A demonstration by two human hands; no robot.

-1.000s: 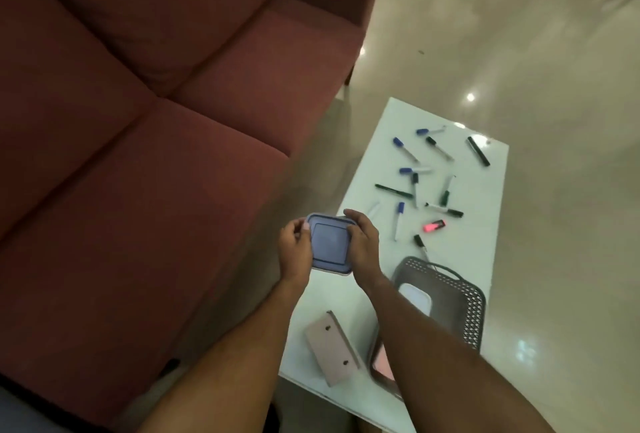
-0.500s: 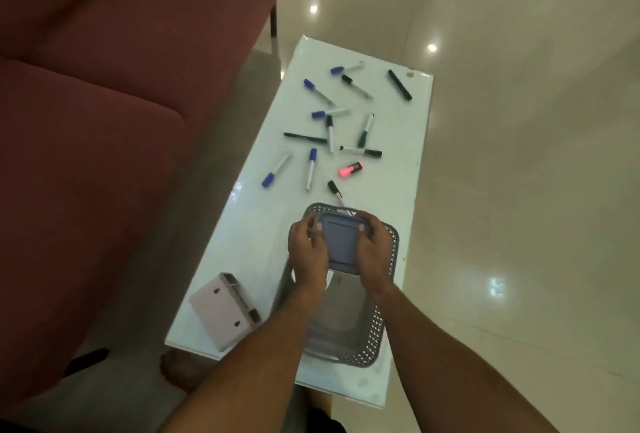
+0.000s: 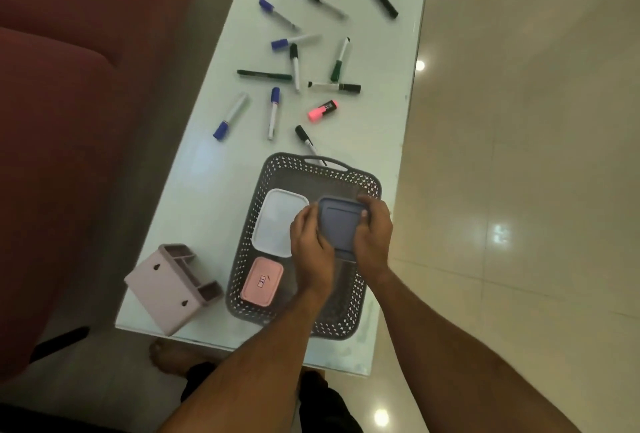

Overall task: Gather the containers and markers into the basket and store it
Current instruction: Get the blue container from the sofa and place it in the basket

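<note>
A grey perforated basket stands on the near end of the white table. Inside it lie a white-lidded container and a small pink container. Both hands hold a blue-lidded container over the basket's right half: my left hand grips its left edge, my right hand its right edge. Several markers lie scattered on the far half of the table, among them a pink highlighter and a blue-capped marker.
A pale pink organiser lies tipped on the table's near left corner. A dark red sofa runs along the left. Glossy tiled floor lies to the right. A bare foot shows under the table's front edge.
Both hands carried the blue-lidded container from beside the sofa to over the basket and lowered it into the right half. The view swung down toward the table.
</note>
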